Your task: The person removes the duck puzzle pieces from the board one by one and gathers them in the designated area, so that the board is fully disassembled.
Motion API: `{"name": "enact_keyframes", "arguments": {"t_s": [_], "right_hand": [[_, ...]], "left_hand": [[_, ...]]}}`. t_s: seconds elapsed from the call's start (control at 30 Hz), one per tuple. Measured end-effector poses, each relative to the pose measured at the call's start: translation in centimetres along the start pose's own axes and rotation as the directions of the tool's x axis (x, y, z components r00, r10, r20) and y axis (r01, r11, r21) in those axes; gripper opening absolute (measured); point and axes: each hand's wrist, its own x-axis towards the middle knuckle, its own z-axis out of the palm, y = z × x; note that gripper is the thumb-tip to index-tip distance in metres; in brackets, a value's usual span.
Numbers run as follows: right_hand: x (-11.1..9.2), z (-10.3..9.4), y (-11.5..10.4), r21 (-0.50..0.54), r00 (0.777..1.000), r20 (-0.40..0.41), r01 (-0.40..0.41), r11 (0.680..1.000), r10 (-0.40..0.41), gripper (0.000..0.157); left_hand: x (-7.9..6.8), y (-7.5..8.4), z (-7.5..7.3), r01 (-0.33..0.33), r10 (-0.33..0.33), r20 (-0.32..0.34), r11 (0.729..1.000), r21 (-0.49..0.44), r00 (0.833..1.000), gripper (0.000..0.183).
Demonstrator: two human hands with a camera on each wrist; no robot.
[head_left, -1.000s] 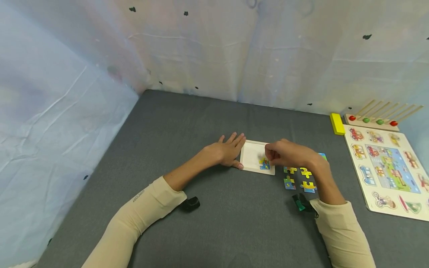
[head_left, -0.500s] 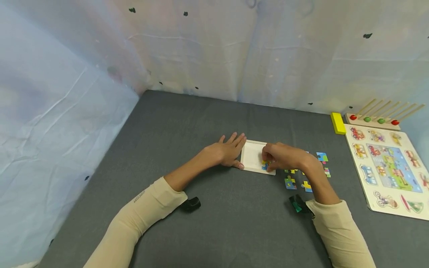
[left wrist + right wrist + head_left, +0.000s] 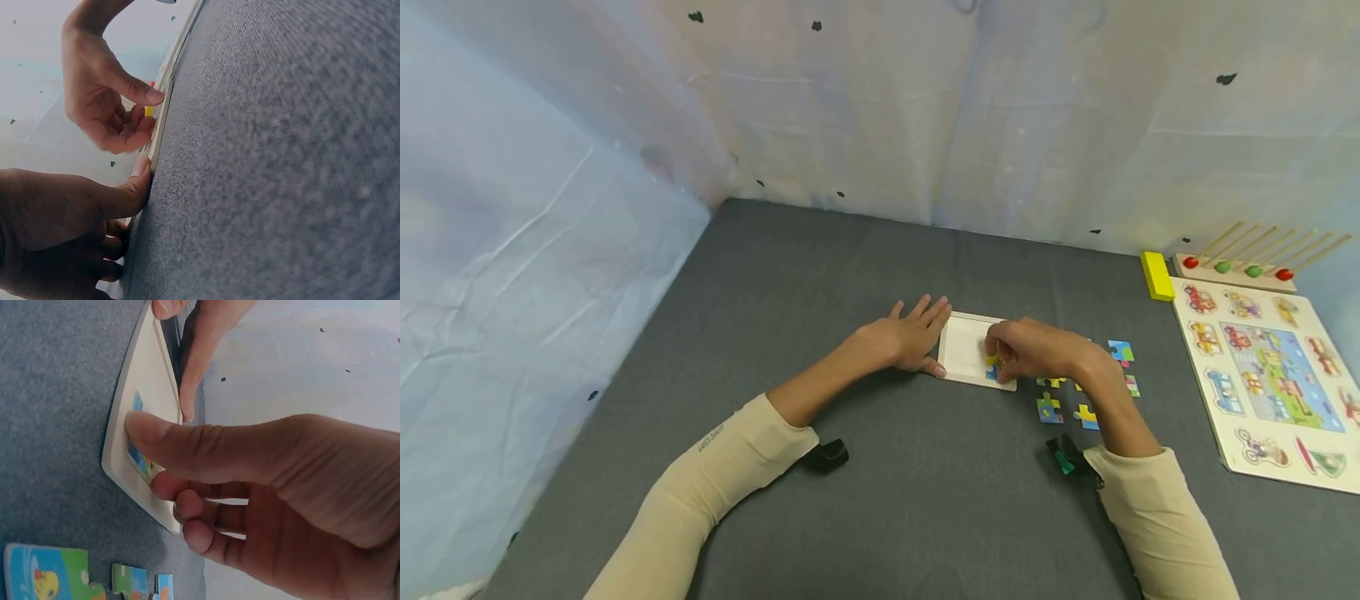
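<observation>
A shallow wooden puzzle tray (image 3: 961, 346) lies on the dark tabletop between my hands. My left hand (image 3: 904, 340) is spread flat at its left side, with the thumb and fingertips touching the rim. Inside the tray's near right corner is a colourful jigsaw piece (image 3: 992, 372), mostly blue and yellow. My right hand (image 3: 1037, 348) pinches at this piece with curled fingers and partly covers it. In the right wrist view the thumb presses on the piece (image 3: 135, 453), while the index fingertip meets its other edge. The left wrist view shows both hands along the tray's edge.
Several loose jigsaw pieces (image 3: 1049, 408) lie right of the tray, some under the right forearm. Farther right are a picture board (image 3: 1217, 425), a yellow block (image 3: 1157, 277) and a wooden peg stand (image 3: 1236, 272) with red and green beads. A pale curtain (image 3: 880, 125) hangs behind.
My right hand has shifted slightly left onto the jigsaw piece in the tray, uncovering loose pieces on the right. Its thumb has come down to the piece. The left hand has stayed put.
</observation>
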Motion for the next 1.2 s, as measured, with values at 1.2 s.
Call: {"name": "enact_keyframes", "arguments": {"t_s": [1.2], "right_hand": [[0.01, 0.30, -0.37, -0.127, 0.998, -0.059, -0.019, 0.992, 0.012, 0.034]], "left_hand": [[-0.03, 0.07, -0.04, 0.003, -0.003, 0.006, 1.000, 0.014, 1.000, 0.106]]}}
